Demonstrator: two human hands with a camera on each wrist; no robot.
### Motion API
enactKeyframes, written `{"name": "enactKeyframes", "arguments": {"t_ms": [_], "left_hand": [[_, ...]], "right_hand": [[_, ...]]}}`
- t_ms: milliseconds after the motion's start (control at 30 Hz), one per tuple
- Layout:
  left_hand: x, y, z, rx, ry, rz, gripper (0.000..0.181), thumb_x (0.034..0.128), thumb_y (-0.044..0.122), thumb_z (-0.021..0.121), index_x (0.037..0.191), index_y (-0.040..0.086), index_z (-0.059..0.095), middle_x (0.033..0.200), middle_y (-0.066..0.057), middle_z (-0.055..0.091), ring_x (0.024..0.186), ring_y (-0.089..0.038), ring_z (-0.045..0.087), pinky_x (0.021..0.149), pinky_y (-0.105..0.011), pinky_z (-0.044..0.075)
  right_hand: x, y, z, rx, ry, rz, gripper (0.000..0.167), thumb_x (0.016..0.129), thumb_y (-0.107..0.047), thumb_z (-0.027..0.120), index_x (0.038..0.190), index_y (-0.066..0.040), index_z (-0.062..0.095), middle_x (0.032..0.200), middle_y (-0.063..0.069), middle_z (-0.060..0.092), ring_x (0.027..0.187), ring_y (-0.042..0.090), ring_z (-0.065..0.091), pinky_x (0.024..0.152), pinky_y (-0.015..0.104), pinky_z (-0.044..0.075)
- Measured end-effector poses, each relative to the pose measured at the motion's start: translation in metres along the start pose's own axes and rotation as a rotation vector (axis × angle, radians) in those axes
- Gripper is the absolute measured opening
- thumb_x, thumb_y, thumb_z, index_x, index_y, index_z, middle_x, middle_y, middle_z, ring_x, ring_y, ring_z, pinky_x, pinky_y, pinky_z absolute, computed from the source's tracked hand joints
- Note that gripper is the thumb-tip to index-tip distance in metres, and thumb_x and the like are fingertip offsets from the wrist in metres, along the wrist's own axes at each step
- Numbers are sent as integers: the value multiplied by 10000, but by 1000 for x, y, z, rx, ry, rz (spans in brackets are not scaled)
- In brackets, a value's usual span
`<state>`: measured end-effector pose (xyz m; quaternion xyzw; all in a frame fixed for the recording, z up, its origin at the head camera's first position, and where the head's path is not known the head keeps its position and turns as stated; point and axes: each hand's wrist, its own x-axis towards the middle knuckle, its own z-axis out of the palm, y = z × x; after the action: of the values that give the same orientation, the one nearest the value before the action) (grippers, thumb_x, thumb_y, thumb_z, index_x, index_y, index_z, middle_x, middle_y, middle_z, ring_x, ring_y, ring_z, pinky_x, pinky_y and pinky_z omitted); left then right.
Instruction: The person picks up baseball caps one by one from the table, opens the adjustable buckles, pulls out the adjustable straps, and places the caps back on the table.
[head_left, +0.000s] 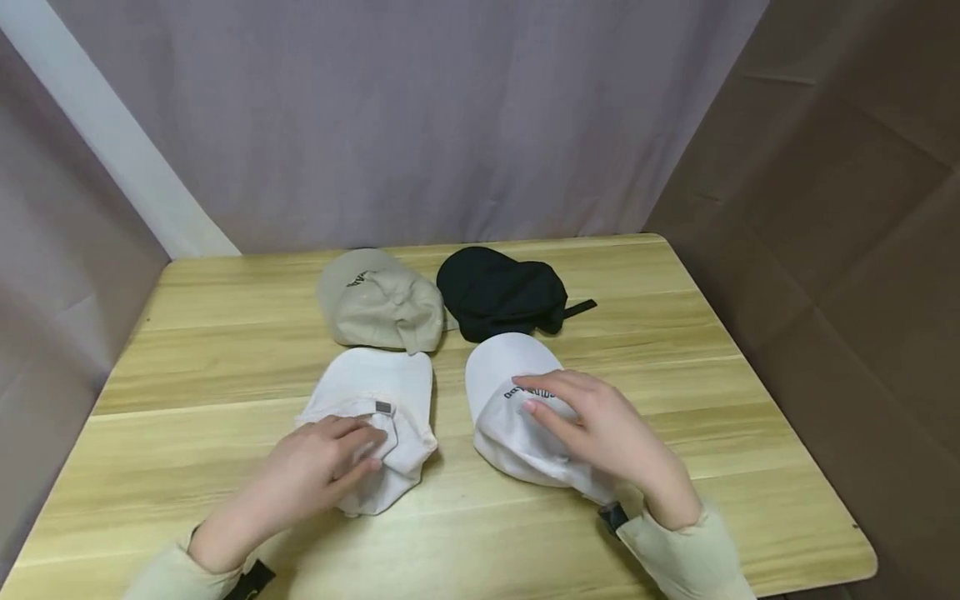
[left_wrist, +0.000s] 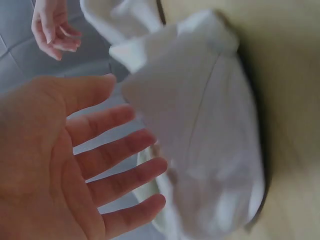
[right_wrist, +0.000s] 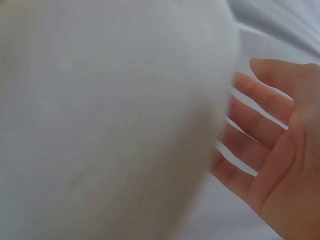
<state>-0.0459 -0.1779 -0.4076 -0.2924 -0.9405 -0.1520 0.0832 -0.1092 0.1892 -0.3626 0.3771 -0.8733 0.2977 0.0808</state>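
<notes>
Two white caps lie side by side on the near part of the table. Above the left white cap [head_left: 386, 371] hovers my left hand [head_left: 307, 467]; in the left wrist view its fingers are spread and relaxed beside the crumpled cloth. The right white cap [head_left: 502, 358] has dark lettering on its front, its brim pointing away from me. My right hand [head_left: 607, 425] hangs over that lettering, partly covering it. In the right wrist view the blurred white cap [right_wrist: 110, 100] fills the left side, and the loosely extended fingers [right_wrist: 260, 115] hold nothing. Fingertip contact with either cap is unclear.
Behind the white caps, a beige cap [head_left: 375, 312] with dark lettering and a black cap [head_left: 498, 292] with a loose strap sit close together. The wooden table [head_left: 697, 392] has rounded corners. Grey-purple curtains [head_left: 420, 125] hang behind it, brown cloth [head_left: 840, 208] at right.
</notes>
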Motion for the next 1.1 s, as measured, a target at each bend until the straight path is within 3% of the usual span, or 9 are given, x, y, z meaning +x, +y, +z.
{"name": "enactKeyframes", "arguments": {"t_ms": [167,300,400,600,700,800,900,1000,1100], "left_hand": [[-1,-2,7,5,27,-6,328,897,280,757,1179,117,717,1169,-76,691,1028,-260,671,835,-453,557],[5,-12,6,-14,77,-25,318,885,228,761,1165,85,711,1155,-78,691,1032,-265,662,847,-462,553],[7,-20,6,-29,80,-37,320,889,211,752,1170,66,707,1132,-79,685,1034,-264,650,858,-465,547],[18,-36,6,-38,80,-86,317,881,196,760,1164,60,711,987,-47,626,850,-181,566,682,-372,521],[29,-43,6,-34,70,-93,332,876,181,768,1172,45,705,968,-51,593,828,-181,507,677,-350,474],[37,-49,5,-41,9,-77,312,887,193,756,1155,40,711,976,-57,593,849,-202,505,708,-364,461],[42,-53,3,-81,-112,-66,238,922,239,715,1089,69,716,943,-23,611,843,-187,543,710,-373,485],[46,-56,-1,-171,-247,-75,184,954,288,677,1010,112,681,889,32,618,784,-133,567,689,-357,499],[49,-56,-3,-282,-330,-70,186,980,318,651,948,136,627,811,73,581,708,-73,528,654,-306,473]], "right_hand": [[-3,-12,25,44,-38,-70,277,977,-218,680,1253,-200,696,1171,-84,691,1085,73,635,915,349,525],[-1,-17,38,59,-69,-77,254,993,-242,658,1242,-213,699,1157,-98,696,1059,48,633,900,327,524],[0,-19,45,51,-79,-69,246,998,-263,647,1234,-223,702,1163,-120,691,1065,44,628,912,326,515],[4,-22,55,53,-75,-94,246,982,-235,668,1219,-183,711,1141,-89,701,1022,58,637,888,312,518],[7,-25,58,40,-85,-94,246,988,-247,661,1216,-170,714,1152,-82,703,1037,72,639,895,313,519],[10,-29,61,19,-109,-83,254,1005,-276,635,1227,-178,709,1173,-90,699,1062,81,637,915,319,512],[15,-34,64,26,-126,-71,267,1017,-297,614,1242,-182,703,1176,-85,696,1070,88,635,930,324,506],[22,-40,67,55,-133,-42,281,1027,-312,597,1256,-184,696,1191,-79,690,1102,93,626,952,328,499],[29,-43,72,74,-140,1,286,1035,-320,580,1260,-184,693,1209,-77,683,1133,96,616,968,335,492]]}}
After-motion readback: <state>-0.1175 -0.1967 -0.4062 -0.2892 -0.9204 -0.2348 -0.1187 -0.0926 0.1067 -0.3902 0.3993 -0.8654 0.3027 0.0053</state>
